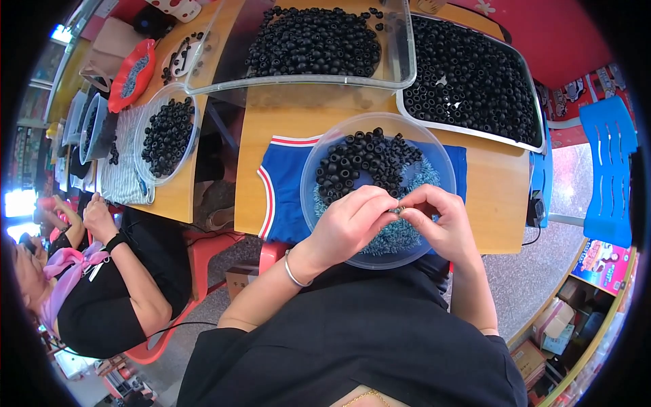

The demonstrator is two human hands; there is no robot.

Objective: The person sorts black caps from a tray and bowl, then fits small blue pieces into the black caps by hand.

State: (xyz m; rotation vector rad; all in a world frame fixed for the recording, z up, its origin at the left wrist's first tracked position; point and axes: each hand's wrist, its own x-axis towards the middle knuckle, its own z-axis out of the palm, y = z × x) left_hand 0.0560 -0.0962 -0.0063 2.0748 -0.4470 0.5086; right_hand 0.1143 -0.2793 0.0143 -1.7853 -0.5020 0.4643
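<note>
My left hand (351,222), with a silver bangle on its wrist, and my right hand (439,218) meet fingertip to fingertip over a round clear bowl (310,163). Both are closed in a pinch on something tiny between them, too small to name. Beneath, one side of the bowl holds black ring-like parts (363,154) with holes through them. Small teal-blue pieces (390,241) fill the near side, partly hidden by my hands. Under the bowl lies a blue cloth (281,183) with red and white trim.
A large clear bin (302,83) and a white tray (468,132), both with black parts, stand behind the bowl. At left, another person's hand (100,218) is beside a second bowl (144,169) of black parts. A red dish (132,74) lies farther back. A blue chair (607,173) stands right.
</note>
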